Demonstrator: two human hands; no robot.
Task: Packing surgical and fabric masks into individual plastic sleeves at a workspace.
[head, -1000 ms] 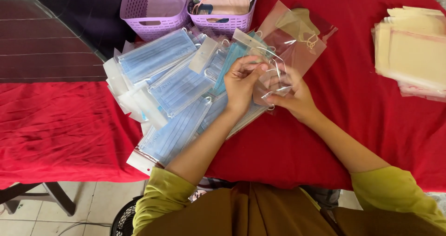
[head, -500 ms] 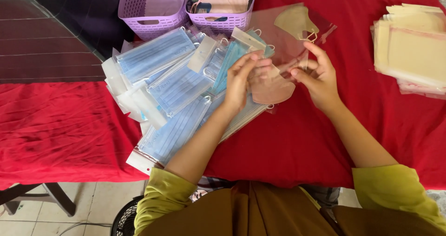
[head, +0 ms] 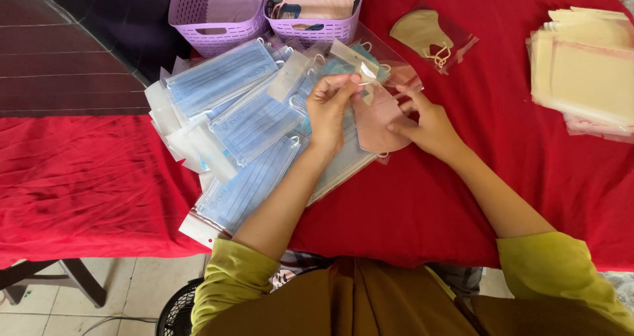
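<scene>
the pink mask [head: 378, 121] lies in a clear plastic sleeve [head: 370, 65] on the red tablecloth [head: 462, 197], at the right edge of a fanned heap of bagged blue masks [head: 244, 121]. the left hand [head: 328, 108] pinches the sleeve's upper edge near its white header strip, fingers closed on it, probably to hold the mouth of the bag steady. the right hand [head: 426, 124] rests flat against the mask's lower right side, fingers pressing rather than clenched, which looks like it is sliding or smoothing the mask inside the sleeve. a tan mask [head: 422, 35] in its own sleeve lies apart, further up the cloth. two purple baskets [head: 218, 9] stand at the far edge, and a stack of cream sleeves [head: 584, 72] sits well to the right.

compared with half a second ago, both hands have dropped lower onto the table, the right hand has opened from a pinch into a flat press, and the tan mask's sleeve now lies clear of the hands.
</scene>
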